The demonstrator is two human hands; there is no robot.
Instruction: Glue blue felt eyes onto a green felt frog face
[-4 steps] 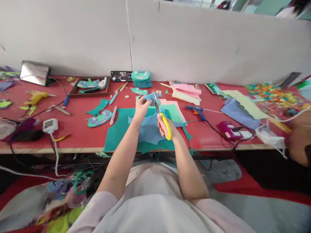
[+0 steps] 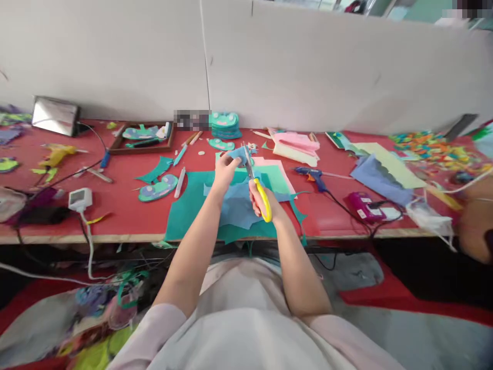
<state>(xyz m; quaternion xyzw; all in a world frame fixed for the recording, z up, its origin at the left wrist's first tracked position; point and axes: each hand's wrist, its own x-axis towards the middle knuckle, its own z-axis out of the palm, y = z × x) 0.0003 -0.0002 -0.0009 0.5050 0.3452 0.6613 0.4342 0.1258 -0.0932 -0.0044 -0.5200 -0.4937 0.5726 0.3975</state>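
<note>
My left hand (image 2: pixel 224 172) pinches a small piece of blue felt (image 2: pixel 238 155) above the table. Yellow-handled scissors (image 2: pixel 263 200) are in my right hand (image 2: pixel 257 198), its fingers wrapped around the handles. The scissor blades point up and away from me and meet the right side of the felt piece; how far they are apart is hard to see. Below both hands, a larger blue felt sheet (image 2: pixel 236 208) lies over a dark teal felt sheet (image 2: pixel 188 205). Mint and pink sheets (image 2: pixel 275 177) show to the right.
A blue glue gun (image 2: pixel 314 177) with a cable lies to the right, a yellow glue gun (image 2: pixel 57 154) far left. Stacked teal felt shapes (image 2: pixel 225 126) stand by the wall. A brown tray (image 2: pixel 140 149) holds felt pieces. Pens (image 2: pixel 179 182) lie left of the sheets.
</note>
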